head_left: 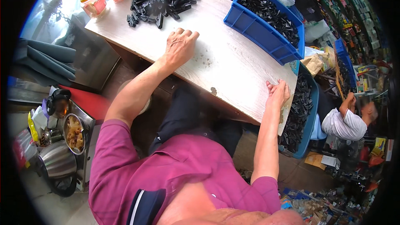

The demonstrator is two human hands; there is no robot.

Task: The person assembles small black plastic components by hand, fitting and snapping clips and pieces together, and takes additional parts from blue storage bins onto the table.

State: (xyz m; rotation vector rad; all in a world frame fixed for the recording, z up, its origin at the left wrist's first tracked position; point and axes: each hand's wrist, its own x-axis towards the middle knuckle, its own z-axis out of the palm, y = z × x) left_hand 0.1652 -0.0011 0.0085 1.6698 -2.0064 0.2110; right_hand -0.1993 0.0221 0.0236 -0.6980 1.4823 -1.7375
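My left hand (181, 46) rests on the pale wooden table (225, 54), its fingers curled under with the knuckles up. Whatever it may hold is hidden beneath it. Just beyond lies a loose pile of long black plastic parts (160, 4), shaped somewhat like clips. At the table's right end is my right hand (278, 92), fingers bent inward and closed. I cannot make out anything between them. The blue crate (266, 41), filled with similar small black parts, stands on the far right of the table.
Below the table's right edge sits a teal tub (310, 135) of black parts. Jars (93, 2) with orange contents stand at the far left corner. A metal pot (58, 160) and a bowl of food (75, 133) are at my left. Another person (346, 123) sits at the right.
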